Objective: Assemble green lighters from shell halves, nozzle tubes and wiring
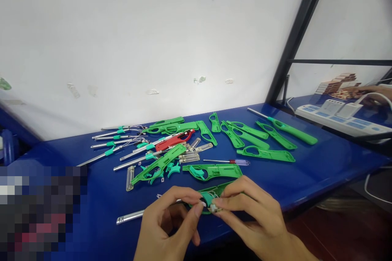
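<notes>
My left hand (174, 222) is closed round a partly assembled green utility lighter, whose metal tube (130, 216) sticks out to the left. A teal trigger (207, 198) and thin white wires show between my hands. With thumb and fingertips, my right hand (252, 212) pinches a small pale part (214, 208) against the lighter; its exact kind is hard to make out. Much of the green casing is covered by my fingers. Just beyond my hands lies an open green casing half (220, 171) with a teal trigger (197, 172) on it.
Green casing halves (265, 153), metal tubes with wires (104, 144), clear fuel tanks (190, 157), a red lighter casing (174, 140) and a screwdriver (240, 162) lie across the blue table (306, 179). A power strip (352, 120) and another person's hand (375, 89) are at right.
</notes>
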A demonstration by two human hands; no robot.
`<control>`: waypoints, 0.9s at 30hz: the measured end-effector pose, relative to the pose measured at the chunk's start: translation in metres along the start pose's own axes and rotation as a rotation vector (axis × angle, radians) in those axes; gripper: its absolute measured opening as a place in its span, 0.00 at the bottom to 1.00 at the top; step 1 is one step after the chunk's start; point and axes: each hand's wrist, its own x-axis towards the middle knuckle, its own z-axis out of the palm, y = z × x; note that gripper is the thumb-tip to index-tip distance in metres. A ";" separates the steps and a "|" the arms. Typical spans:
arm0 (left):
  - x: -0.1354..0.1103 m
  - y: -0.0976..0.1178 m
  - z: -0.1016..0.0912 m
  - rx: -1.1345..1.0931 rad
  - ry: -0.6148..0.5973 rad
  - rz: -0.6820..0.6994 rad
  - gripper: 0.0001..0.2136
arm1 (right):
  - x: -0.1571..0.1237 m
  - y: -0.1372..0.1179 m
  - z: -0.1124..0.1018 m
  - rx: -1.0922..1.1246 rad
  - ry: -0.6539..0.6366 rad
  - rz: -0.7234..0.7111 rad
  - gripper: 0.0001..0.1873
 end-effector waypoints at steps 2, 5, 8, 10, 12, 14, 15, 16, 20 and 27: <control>0.001 0.001 0.000 -0.035 -0.015 -0.028 0.13 | 0.000 0.000 0.000 -0.007 -0.008 -0.002 0.02; 0.001 0.001 0.001 -0.078 -0.040 -0.056 0.14 | 0.000 0.001 0.000 -0.015 -0.011 -0.032 0.03; 0.000 0.002 0.003 -0.113 -0.056 -0.080 0.16 | -0.002 0.003 0.000 -0.038 -0.027 -0.053 0.05; 0.000 0.002 0.003 -0.165 -0.073 -0.102 0.19 | -0.005 0.004 0.001 -0.077 -0.030 -0.074 0.06; 0.000 0.003 0.004 -0.220 -0.090 -0.110 0.22 | -0.010 0.005 0.004 -0.132 0.003 -0.117 0.07; 0.000 0.002 0.005 -0.258 -0.106 -0.102 0.25 | -0.014 0.007 0.007 -0.179 0.041 -0.165 0.08; 0.001 0.002 0.005 -0.265 -0.111 -0.098 0.26 | -0.016 0.008 0.008 -0.193 0.048 -0.186 0.09; 0.001 0.001 0.005 -0.270 -0.114 -0.095 0.27 | -0.018 0.009 0.010 -0.200 0.049 -0.200 0.09; 0.002 -0.003 0.003 -0.294 -0.130 -0.084 0.28 | -0.019 0.011 0.012 -0.188 0.036 -0.214 0.10; 0.004 -0.007 0.001 -0.316 -0.176 -0.054 0.30 | -0.012 0.009 0.010 -0.172 0.037 -0.223 0.10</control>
